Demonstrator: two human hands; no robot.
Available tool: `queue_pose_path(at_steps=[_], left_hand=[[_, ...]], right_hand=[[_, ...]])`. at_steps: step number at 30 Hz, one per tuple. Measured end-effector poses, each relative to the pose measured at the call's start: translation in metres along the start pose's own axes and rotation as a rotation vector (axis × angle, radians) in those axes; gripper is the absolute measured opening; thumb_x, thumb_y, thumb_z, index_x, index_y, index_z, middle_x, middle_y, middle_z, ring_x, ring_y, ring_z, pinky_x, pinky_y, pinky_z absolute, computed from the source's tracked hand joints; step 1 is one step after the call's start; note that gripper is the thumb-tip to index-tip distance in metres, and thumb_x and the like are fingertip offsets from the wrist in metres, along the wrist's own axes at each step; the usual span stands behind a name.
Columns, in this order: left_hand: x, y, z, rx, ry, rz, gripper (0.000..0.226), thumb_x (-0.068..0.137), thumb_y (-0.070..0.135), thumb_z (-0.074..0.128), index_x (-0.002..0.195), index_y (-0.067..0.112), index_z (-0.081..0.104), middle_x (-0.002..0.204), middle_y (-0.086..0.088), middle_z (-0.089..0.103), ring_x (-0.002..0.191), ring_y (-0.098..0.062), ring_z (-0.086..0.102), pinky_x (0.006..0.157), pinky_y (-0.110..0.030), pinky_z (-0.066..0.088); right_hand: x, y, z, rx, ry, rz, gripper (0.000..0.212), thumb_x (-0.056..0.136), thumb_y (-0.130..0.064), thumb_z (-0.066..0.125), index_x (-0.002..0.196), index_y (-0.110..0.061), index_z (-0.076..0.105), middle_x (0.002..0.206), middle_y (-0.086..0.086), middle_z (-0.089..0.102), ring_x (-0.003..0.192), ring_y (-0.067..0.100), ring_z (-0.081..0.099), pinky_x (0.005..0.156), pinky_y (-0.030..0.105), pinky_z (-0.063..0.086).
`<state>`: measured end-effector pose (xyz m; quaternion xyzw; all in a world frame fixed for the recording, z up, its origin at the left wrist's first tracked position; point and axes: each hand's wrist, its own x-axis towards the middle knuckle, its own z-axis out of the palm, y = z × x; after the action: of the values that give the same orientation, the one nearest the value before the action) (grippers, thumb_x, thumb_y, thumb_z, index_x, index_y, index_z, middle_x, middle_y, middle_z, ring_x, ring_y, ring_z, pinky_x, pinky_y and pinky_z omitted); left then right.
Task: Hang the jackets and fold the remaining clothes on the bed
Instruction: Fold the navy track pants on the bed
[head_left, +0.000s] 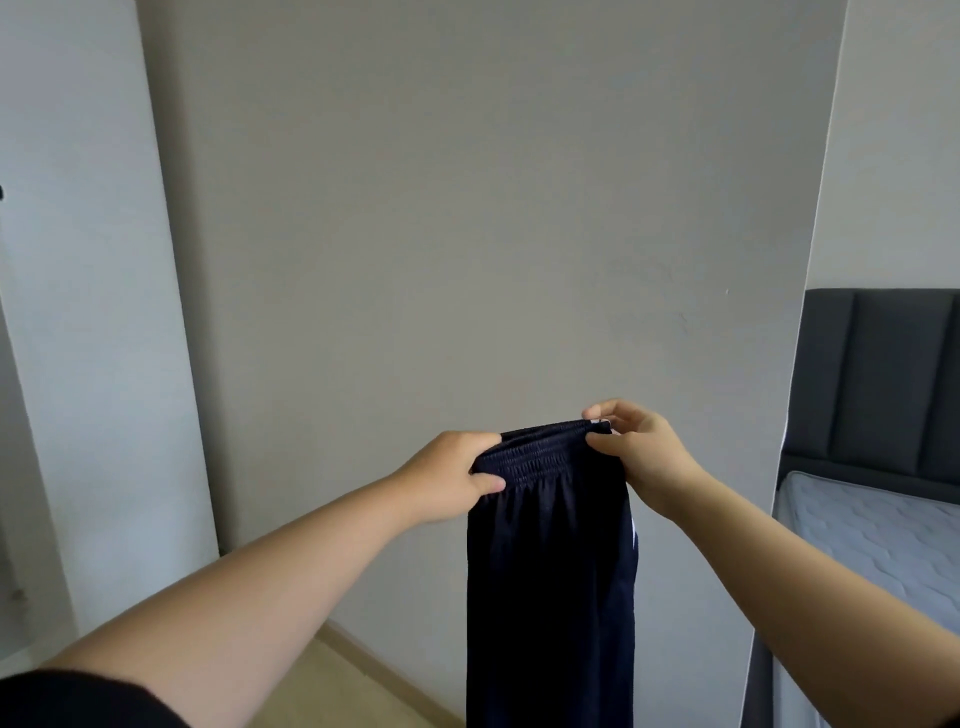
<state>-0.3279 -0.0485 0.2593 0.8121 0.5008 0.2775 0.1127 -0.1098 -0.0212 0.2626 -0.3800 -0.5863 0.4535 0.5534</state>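
The step in hand seems to be the folding. The dark trousers (550, 597) hang straight down at 6 o'clock, in front of the wall (467, 208). The left hand (447, 478) grips one end of the waistband (540, 457), thumb in front. The right hand (639, 457) pinches the other end. The bed (883, 545) lies at 3 o'clock. Next, I think, the trousers should be laid flat there.

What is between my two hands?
In the head view, the waistband of the dark pants spans the gap; the left hand and right hand each hold one end.
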Motion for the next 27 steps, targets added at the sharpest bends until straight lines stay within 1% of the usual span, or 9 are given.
queue_pose_path(at_steps=[2, 7, 11, 12, 14, 16, 19, 22, 27], left_hand=[[0.003, 0.004, -0.006, -0.025, -0.004, 0.009, 0.013, 0.09, 0.013, 0.059, 0.084, 0.023, 0.055, 0.081, 0.009, 0.06, 0.063, 0.004, 0.05, 0.062, -0.011, 0.039], [0.008, 0.009, -0.016, -0.108, 0.051, 0.007, 0.024, 0.087, 0.008, 0.062, 0.076, 0.026, 0.05, 0.074, 0.006, 0.055, 0.067, -0.009, 0.048, 0.066, -0.023, 0.039], [0.008, 0.014, -0.017, -0.293, 0.21, 0.021, 0.035, 0.078, 0.004, 0.071, 0.087, 0.034, 0.055, 0.091, 0.002, 0.068, 0.07, -0.024, 0.058, 0.078, -0.034, 0.051], [0.007, 0.016, -0.016, -0.316, 0.239, 0.022, 0.04, 0.078, 0.005, 0.072, 0.088, 0.039, 0.055, 0.094, 0.005, 0.069, 0.069, -0.028, 0.059, 0.078, -0.034, 0.052], [0.007, 0.02, -0.013, -0.322, 0.295, 0.047, 0.044, 0.078, 0.005, 0.071, 0.086, 0.045, 0.055, 0.096, 0.012, 0.068, 0.059, -0.021, 0.057, 0.072, -0.027, 0.051], [0.008, 0.023, -0.01, -0.303, 0.359, 0.069, 0.046, 0.077, 0.005, 0.072, 0.082, 0.049, 0.058, 0.091, 0.017, 0.068, 0.055, -0.016, 0.059, 0.069, -0.021, 0.05], [0.008, 0.027, -0.007, -0.3, 0.387, 0.072, 0.051, 0.077, 0.004, 0.072, 0.077, 0.053, 0.062, 0.079, 0.018, 0.07, 0.065, -0.01, 0.067, 0.067, -0.014, 0.05], [0.008, 0.031, -0.006, -0.287, 0.355, 0.055, 0.049, 0.079, 0.004, 0.072, 0.081, 0.051, 0.059, 0.058, 0.024, 0.064, 0.05, 0.005, 0.057, 0.056, -0.003, 0.04], [0.009, 0.03, -0.006, -0.287, 0.304, 0.043, 0.031, 0.078, 0.008, 0.073, 0.075, 0.035, 0.059, 0.08, 0.01, 0.069, 0.05, 0.001, 0.052, 0.058, -0.01, 0.042]], right_hand=[[-0.002, 0.001, -0.007, -0.054, -0.027, -0.021, 0.029, 0.086, 0.015, 0.051, 0.087, -0.013, 0.059, 0.083, 0.006, 0.058, 0.068, 0.017, 0.055, 0.057, 0.02, 0.049], [-0.006, -0.008, -0.012, -0.175, -0.061, -0.08, 0.025, 0.086, 0.012, 0.056, 0.086, -0.012, 0.063, 0.088, 0.007, 0.062, 0.071, 0.017, 0.061, 0.066, 0.025, 0.055], [-0.005, -0.014, -0.016, -0.187, -0.022, -0.095, 0.023, 0.089, 0.009, 0.054, 0.084, -0.011, 0.064, 0.089, 0.009, 0.062, 0.072, 0.02, 0.06, 0.071, 0.033, 0.055], [-0.004, -0.014, -0.017, -0.184, -0.008, -0.095, 0.024, 0.089, 0.009, 0.053, 0.084, -0.011, 0.065, 0.089, 0.01, 0.062, 0.073, 0.022, 0.059, 0.073, 0.038, 0.053], [-0.002, -0.015, -0.019, -0.175, 0.024, -0.098, 0.024, 0.089, 0.008, 0.054, 0.084, -0.012, 0.065, 0.089, 0.012, 0.062, 0.075, 0.025, 0.057, 0.075, 0.041, 0.049], [-0.001, -0.015, -0.021, -0.17, 0.053, -0.103, 0.024, 0.089, 0.007, 0.055, 0.084, -0.013, 0.066, 0.09, 0.013, 0.062, 0.075, 0.025, 0.057, 0.073, 0.041, 0.048], [0.0, -0.013, -0.024, -0.166, 0.078, -0.11, 0.025, 0.089, 0.006, 0.055, 0.083, -0.015, 0.067, 0.091, 0.013, 0.063, 0.073, 0.021, 0.059, 0.067, 0.031, 0.053], [0.0, -0.011, -0.026, -0.117, 0.106, -0.113, 0.024, 0.089, 0.005, 0.056, 0.082, -0.015, 0.068, 0.092, 0.014, 0.063, 0.072, 0.02, 0.06, 0.061, 0.026, 0.052], [-0.003, -0.01, -0.026, -0.09, 0.145, -0.148, 0.025, 0.089, 0.005, 0.057, 0.081, -0.016, 0.068, 0.093, 0.011, 0.063, 0.071, 0.019, 0.061, 0.056, 0.019, 0.051]])
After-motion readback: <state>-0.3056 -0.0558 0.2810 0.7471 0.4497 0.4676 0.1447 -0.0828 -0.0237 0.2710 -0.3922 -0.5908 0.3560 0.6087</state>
